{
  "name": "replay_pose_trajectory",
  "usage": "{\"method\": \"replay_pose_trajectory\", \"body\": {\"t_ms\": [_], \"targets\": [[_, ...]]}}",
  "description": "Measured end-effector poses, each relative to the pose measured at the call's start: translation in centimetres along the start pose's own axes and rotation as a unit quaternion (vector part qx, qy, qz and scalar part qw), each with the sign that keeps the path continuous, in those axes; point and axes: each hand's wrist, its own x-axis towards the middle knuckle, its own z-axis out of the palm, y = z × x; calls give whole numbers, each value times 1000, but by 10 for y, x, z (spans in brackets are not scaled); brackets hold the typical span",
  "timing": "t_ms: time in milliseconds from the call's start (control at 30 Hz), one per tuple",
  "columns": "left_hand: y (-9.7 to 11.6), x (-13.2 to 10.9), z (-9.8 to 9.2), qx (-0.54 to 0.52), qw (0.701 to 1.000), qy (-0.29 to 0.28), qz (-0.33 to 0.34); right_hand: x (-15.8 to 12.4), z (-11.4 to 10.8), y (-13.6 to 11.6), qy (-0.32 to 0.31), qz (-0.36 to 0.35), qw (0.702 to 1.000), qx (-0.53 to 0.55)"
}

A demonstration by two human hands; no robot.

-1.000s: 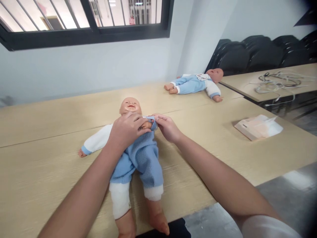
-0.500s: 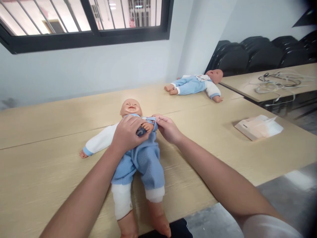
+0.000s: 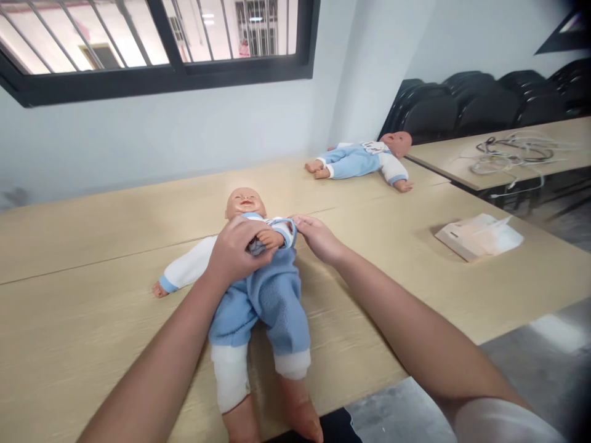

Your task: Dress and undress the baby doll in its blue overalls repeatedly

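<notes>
A baby doll (image 3: 245,202) in a white and blue outfit lies on its back on the table, legs toward me. My left hand (image 3: 234,247) is closed over its chest, around the doll's small hand (image 3: 268,238), which pokes out between my thumb and fingers. A dark patterned bit also shows inside that grip; what it is, I cannot tell. At the doll's shoulder side, my right hand (image 3: 317,237) pinches the blue-edged sleeve (image 3: 290,229), drawn out around the doll's forearm. The other sleeve (image 3: 187,266) stretches out to the left.
A second doll (image 3: 355,159) in similar clothes lies at the back right. A tissue box (image 3: 455,239) stands on the right of the table (image 3: 92,332). Coiled cables (image 3: 508,154) lie on another table, with stacked black chairs (image 3: 427,111) behind it. A wall and barred window are ahead.
The doll's hand and wrist show more beyond the blue cuff. My right hand has shifted slightly right with the sleeve edge, and my left hand keeps its grip. The view has shifted a little.
</notes>
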Motion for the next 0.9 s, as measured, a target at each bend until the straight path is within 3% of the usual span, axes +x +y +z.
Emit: {"method": "replay_pose_trajectory", "body": {"t_ms": [133, 267, 400, 533, 633, 733, 900], "targets": [[9, 2, -9, -34, 994, -57, 87, 2, -6, 13, 3, 54, 996, 65], [34, 9, -21, -51, 984, -95, 142, 6, -11, 25, -9, 94, 987, 130], [58, 17, -36, -74, 976, -126, 160, 13, -10, 31, -44, 120, 981, 148], [65, 21, -51, -120, 973, -144, 137, 20, -10, 32, -46, 125, 981, 144], [58, 22, -56, -155, 979, -97, 90, 21, -11, 32, -55, 130, 981, 132], [44, 21, -53, -137, 990, -4, 23, 19, -10, 29, -74, 132, 981, 124], [26, 18, -45, -127, 985, 93, -71, 11, -17, 24, -133, 163, 964, 163]]}}
